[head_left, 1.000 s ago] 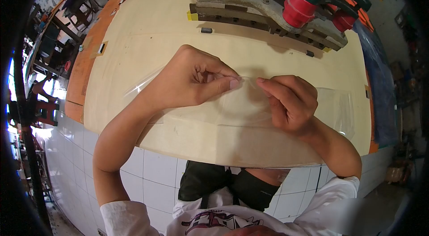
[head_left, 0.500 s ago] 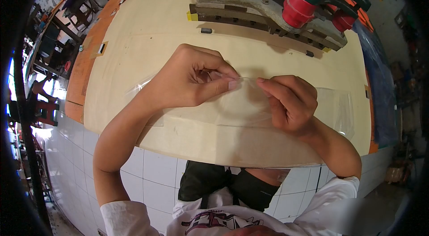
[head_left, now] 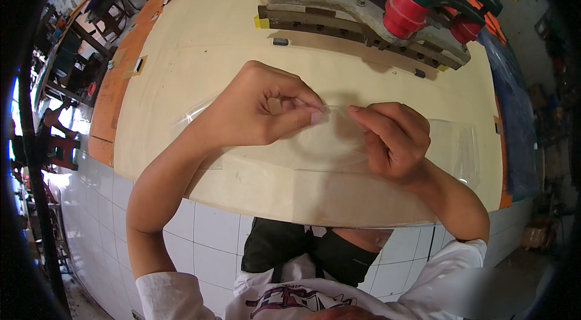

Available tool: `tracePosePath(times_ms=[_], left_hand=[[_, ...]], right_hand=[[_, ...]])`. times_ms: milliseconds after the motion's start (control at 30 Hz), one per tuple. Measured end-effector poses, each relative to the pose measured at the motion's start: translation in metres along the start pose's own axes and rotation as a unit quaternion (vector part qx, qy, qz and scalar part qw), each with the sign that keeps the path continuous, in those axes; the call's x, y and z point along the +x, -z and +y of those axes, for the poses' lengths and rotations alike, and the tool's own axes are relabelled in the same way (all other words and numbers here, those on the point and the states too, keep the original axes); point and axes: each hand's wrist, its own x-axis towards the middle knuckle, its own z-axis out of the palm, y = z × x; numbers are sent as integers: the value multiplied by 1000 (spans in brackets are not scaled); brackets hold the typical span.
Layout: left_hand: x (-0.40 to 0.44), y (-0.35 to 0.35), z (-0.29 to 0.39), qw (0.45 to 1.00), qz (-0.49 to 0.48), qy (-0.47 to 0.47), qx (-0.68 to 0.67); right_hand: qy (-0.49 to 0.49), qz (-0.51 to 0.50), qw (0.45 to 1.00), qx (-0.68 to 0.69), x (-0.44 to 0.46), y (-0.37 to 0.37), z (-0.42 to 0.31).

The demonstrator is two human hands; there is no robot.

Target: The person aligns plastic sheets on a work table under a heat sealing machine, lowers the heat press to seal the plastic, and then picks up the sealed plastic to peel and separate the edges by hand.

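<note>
A clear plastic sheet [head_left: 451,144] spreads across the cream-coloured table cover [head_left: 175,59], its shiny ends showing past both wrists. My left hand [head_left: 266,105] pinches the sheet's upper edge between thumb and forefinger, near the middle. Just to the right, my right hand [head_left: 393,135] grips the same edge with its fingertips, the other fingers curled in. A short taut stretch of the edge runs between the two pinches, slightly raised. Exactly how the plastic lies under the fingers is hard to make out.
Beyond my hands stands a heavy press-like machine [head_left: 363,17] with a metal bar and red mounts. Small dark blocks [head_left: 280,42] sit on the cover before it. Blue plastic sheeting [head_left: 514,120] hangs at the right. A red stool [head_left: 63,150] stands at the left.
Hardly anything differs; both hands keep their pinch on the plastic sheet, with only a very slight shift of the left fingers.
</note>
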Motion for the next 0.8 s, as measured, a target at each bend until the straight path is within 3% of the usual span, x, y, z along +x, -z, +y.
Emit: tracePosePath(times_ms=[767,800], left_hand=[[-4,6,2,996,-36,-70,-35],[-5,5,5,998,-37,-30,-30]], right_hand=[[-21,-4,1000,10,5,0,-7],[-44,-32,998,5,6,3,-9]])
